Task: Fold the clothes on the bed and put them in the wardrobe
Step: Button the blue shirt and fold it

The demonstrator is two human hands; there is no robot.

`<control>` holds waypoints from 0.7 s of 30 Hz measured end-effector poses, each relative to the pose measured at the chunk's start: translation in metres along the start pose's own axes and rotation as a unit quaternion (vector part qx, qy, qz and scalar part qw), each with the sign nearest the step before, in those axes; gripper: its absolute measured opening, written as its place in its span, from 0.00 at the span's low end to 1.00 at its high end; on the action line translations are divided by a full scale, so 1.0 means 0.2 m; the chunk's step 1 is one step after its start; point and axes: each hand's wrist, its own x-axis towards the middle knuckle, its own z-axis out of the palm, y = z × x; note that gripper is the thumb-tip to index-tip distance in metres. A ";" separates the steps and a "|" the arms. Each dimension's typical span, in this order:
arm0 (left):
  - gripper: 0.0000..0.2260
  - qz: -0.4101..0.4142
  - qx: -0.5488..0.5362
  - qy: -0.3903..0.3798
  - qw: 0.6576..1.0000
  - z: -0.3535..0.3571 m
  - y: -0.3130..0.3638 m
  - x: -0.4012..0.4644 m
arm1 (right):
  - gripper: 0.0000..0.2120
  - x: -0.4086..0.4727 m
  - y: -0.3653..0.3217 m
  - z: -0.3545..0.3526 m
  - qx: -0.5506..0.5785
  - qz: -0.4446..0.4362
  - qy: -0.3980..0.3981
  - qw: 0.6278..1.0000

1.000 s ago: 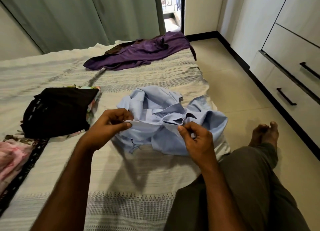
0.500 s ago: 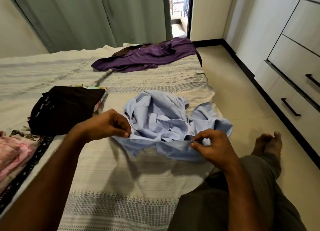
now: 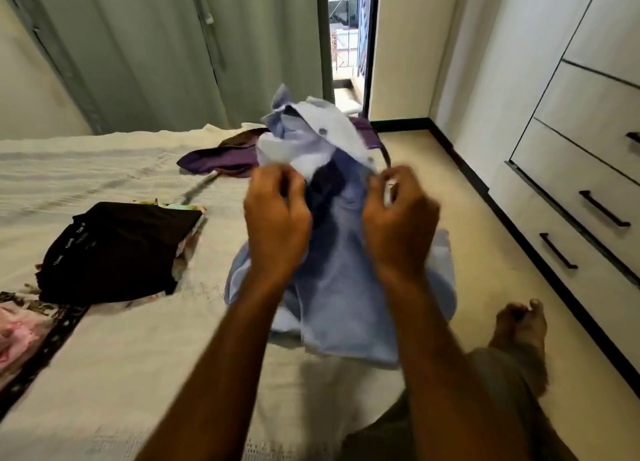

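Presently the bed (image 3: 104, 374) carries a folded black garment (image 3: 114, 249) at nine o'clock and a purple garment (image 3: 221, 159) at twelve. Since half a second ago the blue shirt (image 3: 339, 287) has been lifted off the bed, hem trailing. Left hand (image 3: 277, 221) and right hand (image 3: 398, 221) grip it, fingers curled into the cloth. Judgement: being shaken out; folding not begun.

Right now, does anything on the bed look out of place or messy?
The purple garment lies crumpled and unfolded at the far end of the bed. The blue shirt, gripped by the left hand and right hand, is bunched up. The black garment looks neatly folded.
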 end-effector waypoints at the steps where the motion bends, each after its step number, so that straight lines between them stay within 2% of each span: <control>1: 0.05 -0.048 0.019 -0.046 0.998 0.03 -0.05 -0.17 | 0.10 -0.17 0.06 0.01 -0.026 0.073 -0.082 0.994; 3: 0.04 -0.172 0.028 -0.111 0.978 0.06 -0.16 -0.45 | 0.11 -0.51 0.20 0.00 -0.045 0.207 -0.195 0.958; 5: 0.03 -0.271 0.033 -0.135 0.952 0.07 -0.23 -0.64 | 0.08 -0.73 0.29 -0.05 -0.038 0.269 -0.209 0.939; 8: 0.06 -0.321 0.035 -0.150 0.935 0.06 -0.26 -0.76 | 0.06 -0.79 0.34 -0.15 0.010 0.336 -0.222 0.915; 13: 0.07 -0.391 -0.086 -0.137 0.906 0.07 -0.21 -0.81 | 0.11 -0.74 0.29 -0.21 0.193 0.361 -0.230 0.883; 17: 0.06 -0.439 -0.154 -0.132 0.875 0.08 -0.21 -0.83 | 0.15 -0.75 0.30 -0.19 0.208 0.344 -0.227 0.887; 21: 0.08 -0.458 -0.208 -0.140 0.853 0.08 -0.18 -0.84 | 0.14 -0.75 0.31 -0.20 0.231 0.344 -0.212 0.885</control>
